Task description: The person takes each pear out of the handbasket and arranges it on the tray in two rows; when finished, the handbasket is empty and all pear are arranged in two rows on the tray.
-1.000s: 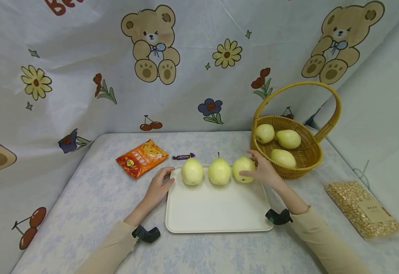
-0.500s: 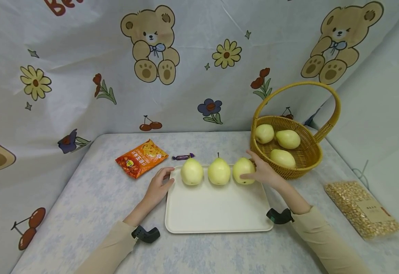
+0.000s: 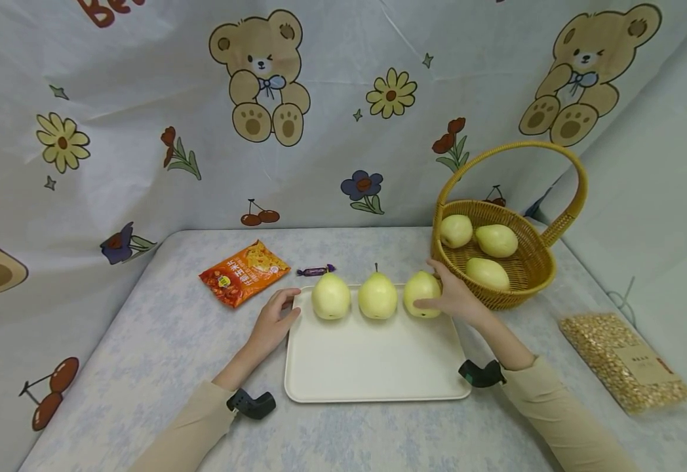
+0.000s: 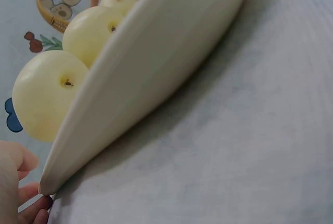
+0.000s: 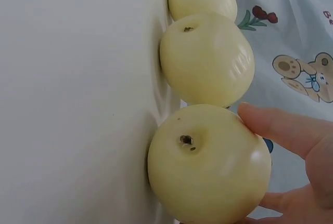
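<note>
Fingers and thumb of the right hand [image 3: 457, 298] grasp a round, pale yellow-green pear [image 3: 420, 290] at the far right corner of the cream rectangular tray [image 3: 375, 367]. A matching middle pear [image 3: 377, 296] and left pear [image 3: 331, 296] stand along the tray's far edge. The left hand [image 3: 270, 324], fingers loosely bent, touches the tray's left rim.

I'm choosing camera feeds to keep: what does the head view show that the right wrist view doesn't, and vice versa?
Only the head view: the left grip at one corner of the tray, the handled basket holding three other pears, the orange packet, wrapped candy and bag of grain.

Only the right wrist view: close detail of the end of the rightmost pear, with a speck beside its dark-centred hollow.

Both: a row of three pears on the tray, the right grip on the rightmost pear, and the printed cloth behind.
</note>
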Demonstrator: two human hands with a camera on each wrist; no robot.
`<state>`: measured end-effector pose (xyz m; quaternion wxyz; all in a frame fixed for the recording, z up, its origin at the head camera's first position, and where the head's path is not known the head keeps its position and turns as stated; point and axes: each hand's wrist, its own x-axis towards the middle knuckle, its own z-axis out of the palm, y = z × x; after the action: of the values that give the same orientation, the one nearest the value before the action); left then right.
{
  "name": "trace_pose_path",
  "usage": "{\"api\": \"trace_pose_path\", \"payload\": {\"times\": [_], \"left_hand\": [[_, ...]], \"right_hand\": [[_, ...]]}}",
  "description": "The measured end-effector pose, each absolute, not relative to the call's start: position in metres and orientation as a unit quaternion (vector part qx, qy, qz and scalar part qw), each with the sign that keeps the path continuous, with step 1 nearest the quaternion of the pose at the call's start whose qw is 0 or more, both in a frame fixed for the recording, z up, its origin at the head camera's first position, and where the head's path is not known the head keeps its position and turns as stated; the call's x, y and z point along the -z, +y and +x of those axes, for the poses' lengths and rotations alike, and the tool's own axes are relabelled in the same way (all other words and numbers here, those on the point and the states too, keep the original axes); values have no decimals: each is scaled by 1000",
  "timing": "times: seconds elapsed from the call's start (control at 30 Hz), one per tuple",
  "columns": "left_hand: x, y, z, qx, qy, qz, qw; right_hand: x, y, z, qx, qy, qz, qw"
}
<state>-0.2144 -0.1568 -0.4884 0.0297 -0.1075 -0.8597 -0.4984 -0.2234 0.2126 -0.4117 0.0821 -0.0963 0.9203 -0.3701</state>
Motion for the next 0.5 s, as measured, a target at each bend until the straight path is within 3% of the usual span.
{"api": "trace_pose_path", "payload": {"times": [0.5], "left_hand": [[487,-156,-213,499,-859,-107,32]], "right_hand": [[409,213,-220,388,912,-102,88]]}}
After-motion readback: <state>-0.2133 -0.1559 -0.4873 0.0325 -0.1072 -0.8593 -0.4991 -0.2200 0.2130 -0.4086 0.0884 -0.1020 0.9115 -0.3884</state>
